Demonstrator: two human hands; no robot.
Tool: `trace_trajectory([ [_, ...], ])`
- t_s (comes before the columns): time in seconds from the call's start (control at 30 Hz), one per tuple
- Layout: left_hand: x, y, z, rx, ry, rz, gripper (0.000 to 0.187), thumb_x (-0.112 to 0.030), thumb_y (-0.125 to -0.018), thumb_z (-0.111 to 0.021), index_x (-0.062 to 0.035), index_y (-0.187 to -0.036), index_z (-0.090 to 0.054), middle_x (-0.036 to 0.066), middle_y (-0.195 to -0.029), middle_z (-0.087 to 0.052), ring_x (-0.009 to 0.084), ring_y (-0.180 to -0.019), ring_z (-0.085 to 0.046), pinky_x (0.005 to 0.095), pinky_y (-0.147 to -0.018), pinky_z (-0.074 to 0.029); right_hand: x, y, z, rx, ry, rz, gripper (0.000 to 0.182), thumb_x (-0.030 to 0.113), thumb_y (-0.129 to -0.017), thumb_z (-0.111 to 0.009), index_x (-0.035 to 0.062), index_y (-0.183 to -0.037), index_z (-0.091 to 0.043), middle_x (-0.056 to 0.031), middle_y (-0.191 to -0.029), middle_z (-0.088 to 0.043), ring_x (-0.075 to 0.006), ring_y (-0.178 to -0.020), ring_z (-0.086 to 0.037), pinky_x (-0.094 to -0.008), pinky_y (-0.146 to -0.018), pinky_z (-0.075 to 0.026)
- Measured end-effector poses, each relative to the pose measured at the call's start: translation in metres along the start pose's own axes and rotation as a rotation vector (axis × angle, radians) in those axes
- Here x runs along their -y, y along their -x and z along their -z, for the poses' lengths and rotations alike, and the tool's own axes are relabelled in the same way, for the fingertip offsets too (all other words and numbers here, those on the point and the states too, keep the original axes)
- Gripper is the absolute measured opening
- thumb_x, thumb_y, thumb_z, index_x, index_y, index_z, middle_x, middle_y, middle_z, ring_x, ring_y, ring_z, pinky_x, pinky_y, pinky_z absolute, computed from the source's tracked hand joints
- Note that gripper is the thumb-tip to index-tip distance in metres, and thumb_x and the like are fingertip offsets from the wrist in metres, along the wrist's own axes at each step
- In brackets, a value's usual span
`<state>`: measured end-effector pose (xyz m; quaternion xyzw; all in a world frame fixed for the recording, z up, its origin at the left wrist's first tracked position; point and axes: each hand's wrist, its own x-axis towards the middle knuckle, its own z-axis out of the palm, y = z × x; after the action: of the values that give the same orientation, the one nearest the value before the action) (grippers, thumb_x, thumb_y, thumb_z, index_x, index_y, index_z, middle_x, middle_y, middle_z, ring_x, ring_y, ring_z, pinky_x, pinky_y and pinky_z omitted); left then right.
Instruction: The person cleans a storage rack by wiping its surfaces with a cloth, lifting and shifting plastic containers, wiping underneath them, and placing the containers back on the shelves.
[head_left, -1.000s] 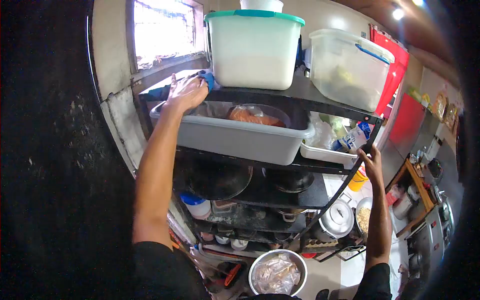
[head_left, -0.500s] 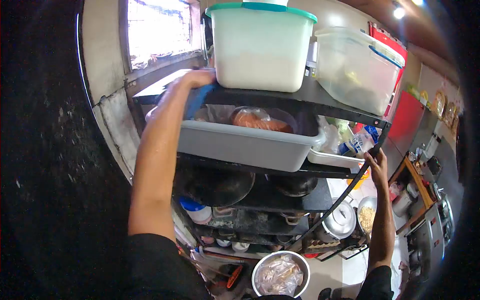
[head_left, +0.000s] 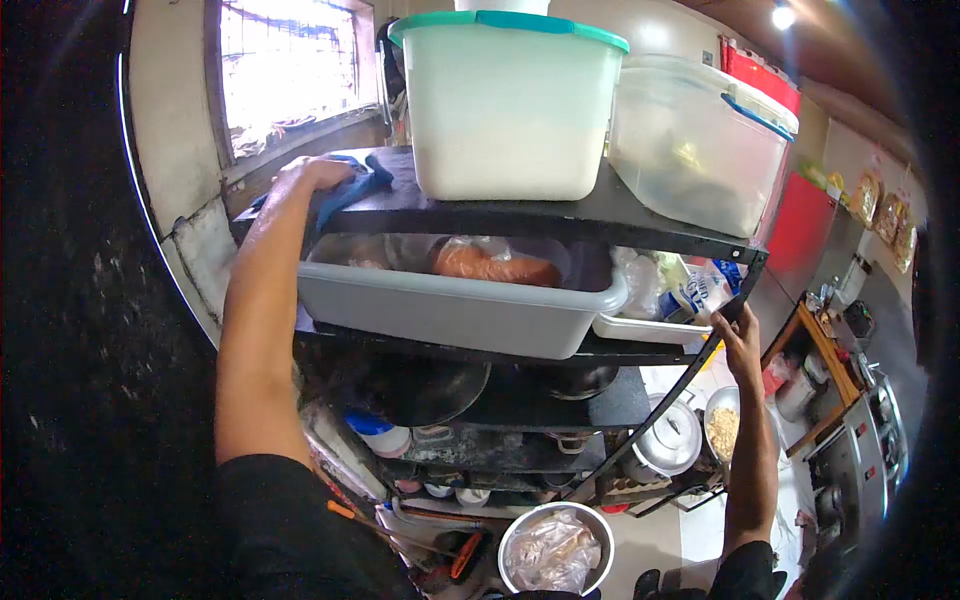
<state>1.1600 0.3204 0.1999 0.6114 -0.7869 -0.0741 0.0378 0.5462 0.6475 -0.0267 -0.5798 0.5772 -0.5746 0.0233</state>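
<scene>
Left arm is extending upward at full reach, forearm bare, with the left hand [head_left: 312, 176] lying palm-down, fingers curling closed. Right arm is reaching forward and up, the right hand [head_left: 738, 342] gripping with fingers wrapping closed.

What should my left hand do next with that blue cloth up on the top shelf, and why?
Probably sweep the blue cloth rightward along the top shelf front edge. Your left hand presses it at the left corner, the white tub blocks the back, and your right hand braces the rack post.
</scene>
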Motion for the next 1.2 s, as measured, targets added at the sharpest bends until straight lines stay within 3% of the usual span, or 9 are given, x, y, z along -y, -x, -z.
trace_trajectory([
  [0.2,-0.048,-0.061,-0.033,0.058,0.419,-0.537,0.055,-0.05,-0.1,-0.045,-0.0151,-0.142,-0.054,0.004,-0.135,-0.061,0.0195,-0.111,-0.058,0.0385,-0.101,-0.044,0.017,0.002,-0.005,-0.024,-0.093,-0.059,0.019,0.015,-0.093,-0.07,0.0032,-0.104,-0.058,-0.0018,-0.089,-0.062,-0.0116,-0.076,-0.059,-0.0279,-0.068,-0.048],
  [0.3,-0.039,-0.08,-0.036,0.017,0.466,-0.561,0.058,-0.047,-0.098,-0.048,-0.0092,-0.142,-0.054,0.006,-0.132,-0.062,0.0197,-0.108,-0.059,0.0387,-0.099,-0.046,0.013,0.001,-0.008,-0.05,-0.104,-0.06,0.02,0.015,-0.093,-0.07,0.0032,-0.104,-0.058,-0.0016,-0.088,-0.061,-0.0111,-0.077,-0.059,-0.027,-0.07,-0.048],
  [0.43,-0.002,-0.099,-0.005,0.152,0.035,-0.016,0.056,-0.047,-0.092,-0.049,-0.0232,-0.142,-0.054,0.007,-0.135,-0.064,0.0248,-0.111,-0.064,0.0404,-0.102,-0.046,0.005,0.003,-0.003,-0.022,-0.057,-0.067,0.022,0.017,-0.093,-0.07,0.0035,-0.105,-0.059,-0.0007,-0.09,-0.061,-0.0103,-0.08,-0.058,-0.0266,-0.072,-0.047],
  [0.5,0.012,-0.038,0.006,-0.235,-0.185,0.189,0.057,-0.053,-0.094,-0.042,-0.0228,-0.142,-0.053,0.011,-0.149,-0.049,0.0311,-0.137,-0.048,0.0413,-0.113,-0.038,0.005,0.0,0.001,-0.002,-0.015,-0.094,0.023,0.018,-0.093,-0.071,0.0039,-0.106,-0.059,0.0001,-0.091,-0.061,-0.01,-0.082,-0.057,-0.0267,-0.073,-0.047],
  [0.63,0.054,-0.026,0.01,-0.236,-0.045,0.359,0.058,-0.048,-0.097,-0.038,-0.0133,-0.14,-0.055,0.015,-0.15,-0.048,0.0307,-0.138,-0.046,0.0398,-0.115,-0.036,0.005,-0.001,0.004,0.053,-0.067,-0.101,0.03,0.02,-0.093,-0.072,0.0021,-0.114,-0.059,-0.0021,-0.098,-0.063,-0.0116,-0.088,-0.058,-0.0277,-0.08,-0.048],
  [0.93,0.026,-0.057,-0.027,-0.15,-0.028,-0.263,0.052,-0.035,-0.101,-0.033,-0.0021,-0.134,-0.057,0.019,-0.142,-0.056,0.0291,-0.128,-0.054,0.042,-0.108,-0.039,-0.018,0.0,0.003,-0.008,-0.093,-0.061,0.034,0.017,-0.096,-0.067,0.0016,-0.125,-0.057,-0.0017,-0.101,-0.061,-0.0133,-0.094,-0.057,-0.03,-0.086,-0.045],
  [1.0,-0.03,0.023,-0.024,-0.023,0.146,-0.42,0.057,-0.042,-0.102,-0.033,-0.003,-0.138,-0.054,0.017,-0.146,-0.052,0.0312,-0.134,-0.048,0.0412,-0.113,-0.033,-0.003,-0.001,-0.002,-0.002,-0.059,-0.04,0.027,0.018,-0.095,-0.067,0.0027,-0.116,-0.059,-0.0001,-0.097,-0.059,-0.0118,-0.091,-0.055,-0.0291,-0.085,-0.044],
  [1.1,-0.037,0.044,-0.034,-0.252,-0.008,-0.571,0.051,-0.039,-0.102,-0.036,-0.0076,-0.134,-0.059,0.019,-0.142,-0.055,0.035,-0.131,-0.051,0.0442,-0.11,-0.037,0.001,-0.001,-0.004,-0.002,-0.024,-0.021,0.02,0.018,-0.095,-0.067,0.0041,-0.107,-0.059,0.0008,-0.094,-0.058,-0.0103,-0.088,-0.054,-0.0277,-0.082,-0.044],
  [1.2,-0.047,0.085,-0.045,-0.366,0.171,-0.495,0.046,-0.041,-0.102,-0.043,-0.0077,-0.123,-0.067,0.02,-0.125,-0.065,0.0369,-0.119,-0.059,0.0464,-0.102,-0.043,0.003,0.0,-0.005,-0.016,-0.045,-0.02,0.018,0.019,-0.095,-0.067,0.0049,-0.103,-0.059,0.0013,-0.092,-0.057,-0.0095,-0.085,-0.052,-0.0264,-0.078,-0.043],
])
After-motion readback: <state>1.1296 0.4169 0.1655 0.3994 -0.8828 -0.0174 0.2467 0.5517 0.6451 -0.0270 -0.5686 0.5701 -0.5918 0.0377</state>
